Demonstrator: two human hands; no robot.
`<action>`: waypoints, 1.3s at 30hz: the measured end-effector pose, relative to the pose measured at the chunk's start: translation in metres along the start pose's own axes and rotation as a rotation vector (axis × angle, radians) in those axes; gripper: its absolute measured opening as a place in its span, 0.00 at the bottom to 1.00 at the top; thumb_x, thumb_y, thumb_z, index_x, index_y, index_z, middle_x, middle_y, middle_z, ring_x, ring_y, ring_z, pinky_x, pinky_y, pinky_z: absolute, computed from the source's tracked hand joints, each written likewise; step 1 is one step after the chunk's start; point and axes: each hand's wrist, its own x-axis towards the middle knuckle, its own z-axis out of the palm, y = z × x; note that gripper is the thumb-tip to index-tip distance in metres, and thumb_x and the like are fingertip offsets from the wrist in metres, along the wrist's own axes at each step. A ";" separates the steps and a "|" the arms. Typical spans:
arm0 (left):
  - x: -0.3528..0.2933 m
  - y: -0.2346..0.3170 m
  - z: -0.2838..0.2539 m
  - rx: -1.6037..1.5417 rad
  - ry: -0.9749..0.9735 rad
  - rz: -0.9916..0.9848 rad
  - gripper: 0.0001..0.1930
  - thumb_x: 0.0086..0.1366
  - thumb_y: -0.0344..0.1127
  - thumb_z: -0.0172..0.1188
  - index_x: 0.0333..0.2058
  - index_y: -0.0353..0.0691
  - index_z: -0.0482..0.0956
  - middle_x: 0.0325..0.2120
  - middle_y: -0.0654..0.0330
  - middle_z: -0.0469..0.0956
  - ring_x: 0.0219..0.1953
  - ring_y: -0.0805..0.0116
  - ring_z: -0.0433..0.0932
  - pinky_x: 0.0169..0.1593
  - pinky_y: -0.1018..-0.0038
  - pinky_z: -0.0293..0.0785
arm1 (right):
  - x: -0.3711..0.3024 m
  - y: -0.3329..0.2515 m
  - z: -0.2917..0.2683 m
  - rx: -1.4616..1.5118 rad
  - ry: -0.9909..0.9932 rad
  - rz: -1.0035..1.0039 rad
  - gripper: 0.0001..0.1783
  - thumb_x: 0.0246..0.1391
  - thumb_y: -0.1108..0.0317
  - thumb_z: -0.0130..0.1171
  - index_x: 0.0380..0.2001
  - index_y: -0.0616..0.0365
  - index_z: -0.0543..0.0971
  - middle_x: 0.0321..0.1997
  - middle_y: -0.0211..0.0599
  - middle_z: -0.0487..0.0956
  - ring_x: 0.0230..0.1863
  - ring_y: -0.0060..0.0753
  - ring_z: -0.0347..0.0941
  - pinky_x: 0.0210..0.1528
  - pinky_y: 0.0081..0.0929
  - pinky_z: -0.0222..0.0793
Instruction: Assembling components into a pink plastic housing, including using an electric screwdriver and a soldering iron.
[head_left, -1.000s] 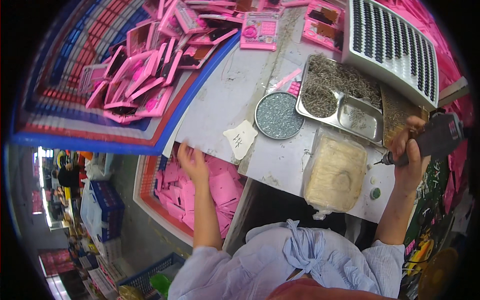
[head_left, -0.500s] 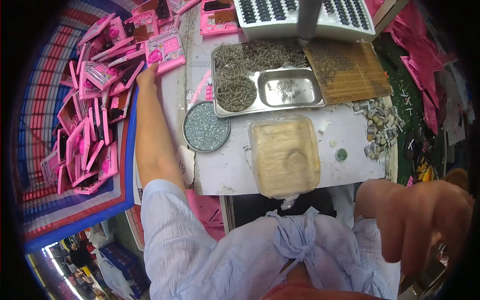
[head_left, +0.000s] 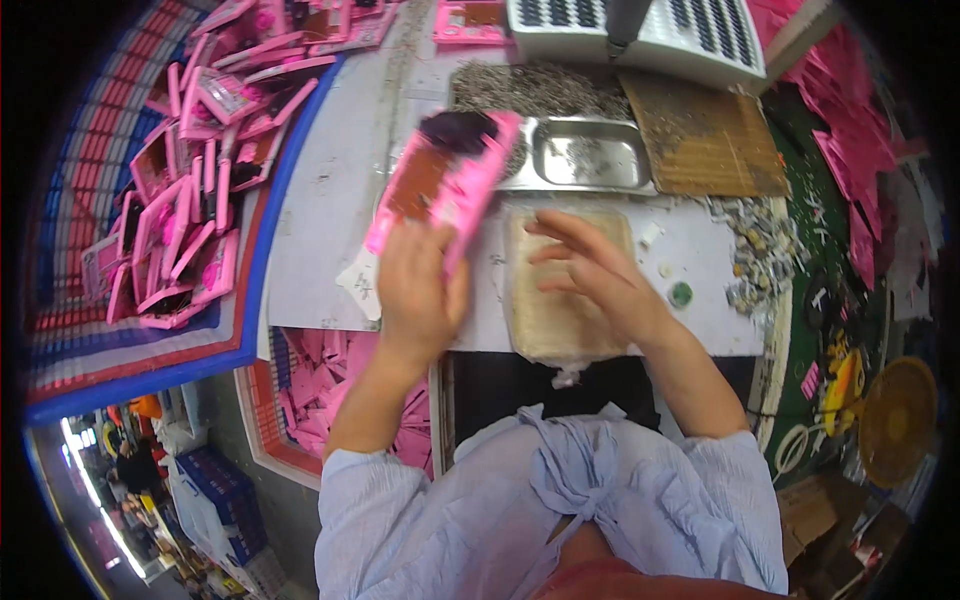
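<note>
My left hand (head_left: 420, 290) grips the lower end of a pink plastic toy housing (head_left: 480, 175), held tilted above the white tabletop. Its turned-up back shows a brown board and a dark, slightly blurred patch. Over the pale yellow block wrapped in clear plastic (head_left: 570, 325), my right hand (head_left: 600, 280) hovers with fingers apart and nothing visible in it. Behind the housing lies a metal tray (head_left: 520, 185) heaped with small screws, partly covered from sight.
Many pink housings fill a blue-rimmed striped bin (head_left: 255, 270) at left. Brown cardboard (head_left: 710, 140) and a white rack of black pieces (head_left: 570, 45) stand at the back. Small metal parts (head_left: 755, 255) pile at the right edge, near a green disc (head_left: 680, 295). Pink pieces (head_left: 335, 375) sit below.
My left hand has brought a pink housing from the bin's far edge to above the table and turned its back up. From the lower right, my right hand has come over the wrapped block.
</note>
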 end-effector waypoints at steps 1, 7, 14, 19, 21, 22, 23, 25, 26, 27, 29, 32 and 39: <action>-0.012 0.019 0.005 -0.034 -0.075 0.029 0.19 0.51 0.23 0.62 0.44 0.33 0.75 0.33 0.49 0.73 0.36 0.47 0.72 0.44 0.57 0.70 | 0.005 0.017 -0.002 0.191 0.077 0.069 0.24 0.68 0.59 0.56 0.60 0.64 0.71 0.53 0.35 0.79 0.54 0.25 0.74 0.57 0.27 0.71; -0.061 0.080 0.046 -0.385 -0.282 0.055 0.25 0.45 0.22 0.68 0.46 0.36 0.75 0.38 0.50 0.74 0.41 0.48 0.74 0.45 0.57 0.70 | -0.027 0.047 -0.042 -0.055 0.120 0.109 0.22 0.70 0.59 0.55 0.58 0.63 0.73 0.54 0.31 0.78 0.54 0.21 0.73 0.59 0.23 0.69; -0.089 0.065 0.057 -0.347 -0.286 0.121 0.20 0.47 0.28 0.74 0.41 0.45 0.80 0.40 0.61 0.77 0.45 0.57 0.77 0.49 0.61 0.70 | -0.041 0.009 -0.067 -1.113 0.309 -0.010 0.19 0.62 0.54 0.62 0.32 0.61 0.81 0.21 0.38 0.81 0.25 0.36 0.80 0.28 0.37 0.73; -0.084 0.062 0.059 -0.327 -0.287 0.132 0.18 0.49 0.31 0.74 0.40 0.46 0.81 0.37 0.64 0.78 0.43 0.60 0.78 0.48 0.63 0.68 | -0.027 0.017 -0.081 -1.561 0.255 -0.102 0.24 0.58 0.45 0.62 0.23 0.56 0.81 0.18 0.44 0.79 0.22 0.53 0.78 0.25 0.45 0.72; -0.079 0.058 0.063 -0.344 -0.333 0.110 0.16 0.50 0.31 0.73 0.39 0.46 0.81 0.37 0.64 0.78 0.42 0.61 0.78 0.47 0.64 0.67 | -0.022 0.014 -0.086 -1.588 0.221 -0.096 0.24 0.58 0.44 0.61 0.23 0.55 0.81 0.18 0.44 0.79 0.22 0.52 0.79 0.26 0.44 0.72; -0.077 0.056 0.063 -0.347 -0.356 0.099 0.15 0.50 0.31 0.73 0.38 0.46 0.81 0.37 0.64 0.78 0.42 0.61 0.78 0.47 0.64 0.67 | -0.020 0.010 -0.084 -1.598 0.212 -0.092 0.22 0.58 0.47 0.63 0.24 0.55 0.81 0.18 0.42 0.79 0.22 0.49 0.78 0.26 0.43 0.72; -0.076 0.055 0.063 -0.342 -0.370 0.100 0.15 0.50 0.32 0.73 0.38 0.46 0.81 0.37 0.64 0.78 0.41 0.62 0.78 0.46 0.64 0.67 | -0.017 0.005 -0.080 -1.608 0.203 -0.089 0.20 0.57 0.49 0.64 0.24 0.55 0.82 0.19 0.40 0.79 0.23 0.47 0.78 0.26 0.41 0.71; -0.075 0.055 0.062 -0.335 -0.397 0.104 0.14 0.51 0.32 0.72 0.37 0.46 0.81 0.37 0.64 0.78 0.41 0.62 0.78 0.45 0.64 0.67 | -0.014 0.004 -0.077 -1.569 0.179 -0.248 0.14 0.54 0.55 0.67 0.25 0.54 0.83 0.21 0.37 0.79 0.24 0.43 0.78 0.27 0.38 0.71; -0.074 0.055 0.062 -0.336 -0.396 0.101 0.14 0.51 0.32 0.72 0.37 0.46 0.81 0.37 0.64 0.78 0.41 0.62 0.78 0.45 0.64 0.67 | -0.012 0.006 -0.076 -1.513 0.163 -0.408 0.11 0.53 0.58 0.69 0.26 0.54 0.84 0.22 0.35 0.79 0.25 0.41 0.77 0.28 0.37 0.72; -0.074 0.056 0.062 -0.338 -0.395 0.098 0.13 0.51 0.32 0.72 0.37 0.46 0.81 0.37 0.64 0.78 0.41 0.62 0.78 0.45 0.64 0.66 | -0.011 0.008 -0.075 -1.451 0.146 -0.565 0.08 0.51 0.61 0.70 0.27 0.53 0.84 0.24 0.34 0.79 0.26 0.39 0.77 0.29 0.35 0.72; -0.074 0.055 0.062 -0.339 -0.391 0.088 0.13 0.51 0.32 0.72 0.37 0.45 0.81 0.36 0.65 0.78 0.41 0.62 0.78 0.45 0.64 0.66 | -0.007 0.013 -0.071 -1.479 0.139 -0.624 0.05 0.47 0.66 0.71 0.29 0.52 0.85 0.26 0.32 0.79 0.28 0.37 0.76 0.30 0.33 0.72; -0.075 0.056 0.062 -0.353 -0.378 0.076 0.13 0.52 0.32 0.72 0.36 0.45 0.80 0.36 0.65 0.78 0.41 0.62 0.78 0.45 0.64 0.66 | -0.001 0.022 -0.068 -1.518 0.144 -0.630 0.07 0.45 0.67 0.71 0.30 0.52 0.86 0.26 0.30 0.79 0.29 0.36 0.76 0.30 0.32 0.72; -0.078 0.054 0.063 -0.365 -0.381 0.064 0.12 0.53 0.33 0.71 0.36 0.45 0.80 0.37 0.65 0.78 0.41 0.62 0.78 0.46 0.64 0.66 | 0.001 0.028 -0.058 -1.613 0.165 -0.510 0.06 0.45 0.66 0.70 0.30 0.52 0.86 0.25 0.31 0.79 0.29 0.36 0.77 0.30 0.34 0.73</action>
